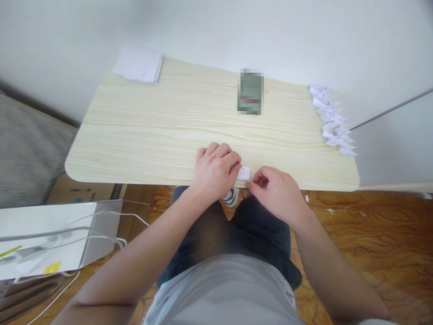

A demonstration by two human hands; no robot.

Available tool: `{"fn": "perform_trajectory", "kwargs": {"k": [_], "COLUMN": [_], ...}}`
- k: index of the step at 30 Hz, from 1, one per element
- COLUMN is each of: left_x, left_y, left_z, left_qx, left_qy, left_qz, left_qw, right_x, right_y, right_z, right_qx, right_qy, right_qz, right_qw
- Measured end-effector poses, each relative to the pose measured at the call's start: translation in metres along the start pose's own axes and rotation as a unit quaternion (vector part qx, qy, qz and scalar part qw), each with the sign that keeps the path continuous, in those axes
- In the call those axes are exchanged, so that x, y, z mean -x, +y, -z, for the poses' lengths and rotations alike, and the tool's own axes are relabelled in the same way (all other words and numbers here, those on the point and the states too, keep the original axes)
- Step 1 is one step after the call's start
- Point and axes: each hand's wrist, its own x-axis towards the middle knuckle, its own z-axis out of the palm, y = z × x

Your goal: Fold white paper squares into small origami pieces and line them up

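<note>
A small folded piece of white paper (pixel 243 173) lies at the table's front edge, between my two hands. My left hand (pixel 216 169) rests on its left part with bent fingers, the thumb along the near side, pinning it to the tabletop. That end of the paper is hidden beneath the fingers. My right hand (pixel 279 192) is at the paper's right end, fingers curled in and the thumb tip close to the index fingertip by the near corner. Whether anything sits in this pinch I cannot make out.
A row of folded white paper shapes (pixel 333 119) runs along the right side of the pale wooden table (pixel 162 126). White paper sheets (pixel 140 65) are stacked at the back left. A blurred-out green item (pixel 250 92) lies towards the back. White cables (pixel 111 234) hang at lower left.
</note>
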Motion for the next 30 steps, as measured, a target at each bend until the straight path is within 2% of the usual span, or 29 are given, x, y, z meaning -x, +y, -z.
{"fn": "perform_trajectory", "kwargs": {"k": [4, 7, 11, 13, 17, 24, 30], "left_x": [-0.007, -0.007, 0.004, 0.013, 0.025, 0.022, 0.023], "left_y": [-0.007, -0.007, -0.005, -0.005, -0.009, -0.011, -0.006], "left_z": [-0.003, -0.003, 0.005, 0.010, 0.014, 0.009, 0.007], "left_qx": [0.018, 0.017, 0.041, 0.060, 0.048, 0.021, 0.014], "left_qy": [-0.011, -0.005, -0.018, -0.036, -0.040, -0.042, -0.022], "left_qz": [-0.032, -0.037, -0.063, -0.080, -0.073, -0.065, -0.058], "left_qw": [0.999, 0.999, 0.997, 0.994, 0.995, 0.997, 0.998], "right_x": [0.000, -0.003, -0.004, -0.003, -0.002, -0.004, -0.006], "right_y": [0.013, 0.018, 0.020, 0.021, 0.023, 0.020, 0.018], "right_z": [-0.004, -0.009, -0.016, -0.018, -0.019, -0.013, -0.015], "right_qx": [-0.053, -0.058, -0.058, -0.055, -0.056, -0.059, -0.066], "right_qy": [0.062, 0.076, 0.089, 0.095, 0.099, 0.062, 0.072], "right_qz": [0.068, 0.108, 0.127, 0.132, 0.134, 0.110, 0.102], "right_qw": [0.994, 0.990, 0.986, 0.985, 0.984, 0.990, 0.990]}}
